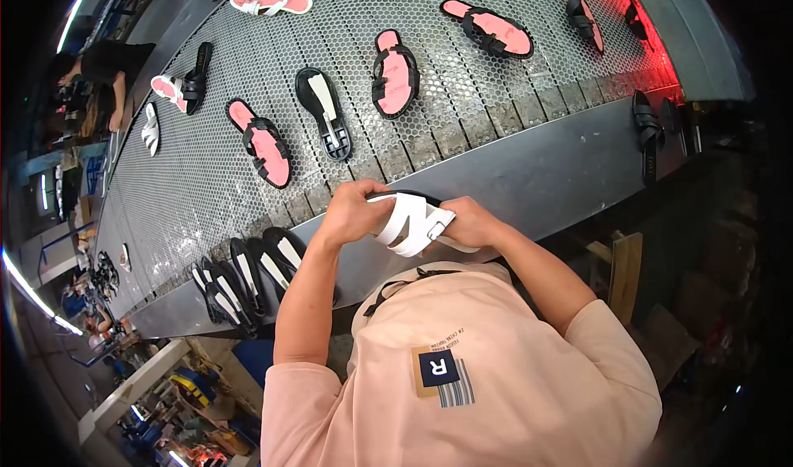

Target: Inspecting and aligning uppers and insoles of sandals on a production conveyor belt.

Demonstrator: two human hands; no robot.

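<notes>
A white strappy sandal (406, 224) with a buckle and a dark sole edge is held between both hands, close to my body and over the metal ledge. My left hand (357, 211) is closed around one end of it. At the buckle side, my right hand (472, 222) grips the other end; some of its fingers are hidden behind the sandal. Just beyond, on the conveyor, lie a black sole with a pale strip (324, 113), a black-strapped sandal with a pink insole (263, 145) and a similar pink sandal (396, 74).
The perforated conveyor (198, 194) carries several more sandals, including a white one (271, 1) and a black-and-pink one (487, 29). Several black soles (246, 273) line the metal ledge (529, 157) at left. Black sandals (647, 136) rest at right. Another person (107, 66) stands far left.
</notes>
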